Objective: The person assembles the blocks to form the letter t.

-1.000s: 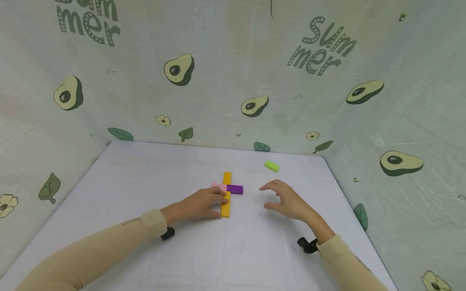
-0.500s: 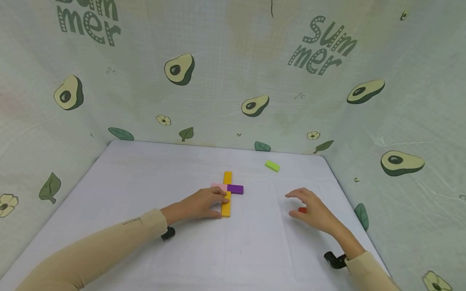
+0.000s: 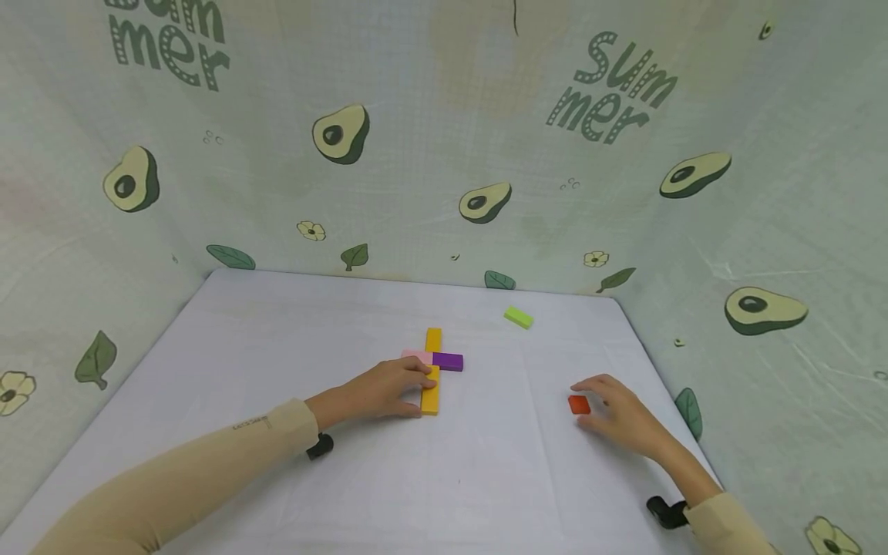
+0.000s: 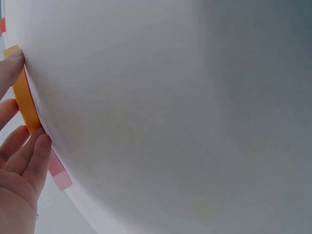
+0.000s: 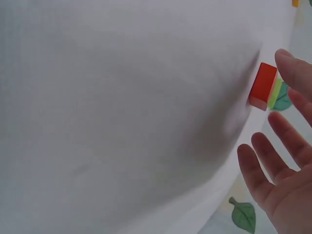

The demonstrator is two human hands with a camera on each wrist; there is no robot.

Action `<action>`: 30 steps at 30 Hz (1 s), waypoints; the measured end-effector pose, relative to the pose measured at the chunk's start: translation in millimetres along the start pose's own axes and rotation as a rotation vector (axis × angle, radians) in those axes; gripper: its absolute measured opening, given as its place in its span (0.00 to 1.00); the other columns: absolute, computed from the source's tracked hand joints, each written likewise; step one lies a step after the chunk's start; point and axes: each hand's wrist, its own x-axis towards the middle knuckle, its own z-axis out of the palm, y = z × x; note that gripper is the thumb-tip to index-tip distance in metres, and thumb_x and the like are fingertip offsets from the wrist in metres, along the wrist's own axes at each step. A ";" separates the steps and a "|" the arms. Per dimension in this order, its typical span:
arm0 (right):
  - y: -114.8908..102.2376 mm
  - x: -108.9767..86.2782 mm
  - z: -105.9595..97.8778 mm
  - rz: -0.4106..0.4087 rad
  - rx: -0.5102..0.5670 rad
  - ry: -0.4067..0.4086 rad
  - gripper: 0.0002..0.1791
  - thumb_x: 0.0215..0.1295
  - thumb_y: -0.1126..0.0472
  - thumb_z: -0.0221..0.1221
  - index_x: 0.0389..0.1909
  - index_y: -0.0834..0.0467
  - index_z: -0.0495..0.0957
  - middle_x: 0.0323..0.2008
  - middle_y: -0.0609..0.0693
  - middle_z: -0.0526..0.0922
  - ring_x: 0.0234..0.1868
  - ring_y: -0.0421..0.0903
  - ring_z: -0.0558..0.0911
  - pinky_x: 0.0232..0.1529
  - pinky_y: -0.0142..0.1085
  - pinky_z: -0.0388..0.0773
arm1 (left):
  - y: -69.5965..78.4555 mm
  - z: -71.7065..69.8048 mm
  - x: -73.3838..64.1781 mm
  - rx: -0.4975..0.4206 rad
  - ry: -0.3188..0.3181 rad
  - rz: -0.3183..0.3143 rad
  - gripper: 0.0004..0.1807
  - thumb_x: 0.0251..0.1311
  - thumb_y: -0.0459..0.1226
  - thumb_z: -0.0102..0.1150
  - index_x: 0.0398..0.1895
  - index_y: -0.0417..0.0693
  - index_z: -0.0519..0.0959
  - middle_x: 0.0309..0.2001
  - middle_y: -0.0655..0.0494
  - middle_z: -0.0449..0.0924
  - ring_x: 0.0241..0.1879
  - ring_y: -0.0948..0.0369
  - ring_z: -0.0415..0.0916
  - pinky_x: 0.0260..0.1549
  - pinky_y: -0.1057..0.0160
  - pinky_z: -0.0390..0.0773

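Observation:
My left hand [image 3: 385, 389] holds the near yellow block [image 3: 431, 401] where it lies on the table. In the left wrist view the thumb is at one end of that yellow block [image 4: 25, 97] and the fingertips are at the other. A pink block [image 3: 415, 355], partly behind the fingers, and a purple block [image 3: 448, 361] form a crossbar, with another yellow block [image 3: 433, 339] beyond them. Over on the right, my right hand [image 3: 622, 416] has thumb and fingers spread around a red block [image 3: 579, 405]. The right wrist view shows a gap between the fingers and the red block [image 5: 263, 84].
A lime green block [image 3: 518, 317] lies farther back on the white-covered table [image 3: 305, 316]. Printed fabric walls rise along the back and both sides. A black wrist camera [image 3: 666, 512] sits at the right cuff.
My right hand has moved right and toward me, away from the crossed blocks to the red block, which came into sight from behind it. The left hand stays on the yellow block.

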 end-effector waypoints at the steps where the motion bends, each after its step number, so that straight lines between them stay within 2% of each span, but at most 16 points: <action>1: 2.9 -1.0 0.4 -0.004 -0.001 -0.001 0.28 0.58 0.64 0.78 0.60 0.57 0.82 0.56 0.53 0.83 0.56 0.56 0.83 0.55 0.57 0.84 | 0.2 -0.2 -0.1 -0.002 0.000 -0.001 0.30 0.63 0.47 0.77 0.67 0.53 0.83 0.69 0.55 0.77 0.67 0.56 0.76 0.68 0.57 0.77; 7: 14.1 -4.4 4.1 -0.042 -0.019 0.026 0.27 0.57 0.66 0.78 0.58 0.57 0.83 0.55 0.51 0.86 0.52 0.52 0.84 0.52 0.48 0.86 | 1.5 -1.8 -0.6 -0.012 0.002 0.002 0.29 0.63 0.47 0.77 0.67 0.52 0.83 0.69 0.55 0.77 0.67 0.56 0.75 0.68 0.56 0.77; 20: 19.2 -4.4 5.1 -0.002 -0.037 0.019 0.22 0.59 0.67 0.76 0.55 0.54 0.86 0.53 0.49 0.88 0.52 0.52 0.86 0.50 0.45 0.87 | -1.4 0.1 0.1 -0.003 0.001 0.010 0.30 0.63 0.48 0.77 0.68 0.53 0.83 0.69 0.56 0.77 0.68 0.57 0.75 0.68 0.57 0.77; 30: 18.6 -4.6 4.3 -0.015 -0.042 0.045 0.21 0.58 0.70 0.76 0.52 0.54 0.88 0.51 0.49 0.90 0.48 0.52 0.87 0.48 0.45 0.87 | -1.6 -0.4 -1.3 -0.008 0.008 0.024 0.29 0.63 0.48 0.77 0.67 0.52 0.83 0.69 0.55 0.78 0.67 0.56 0.76 0.68 0.57 0.77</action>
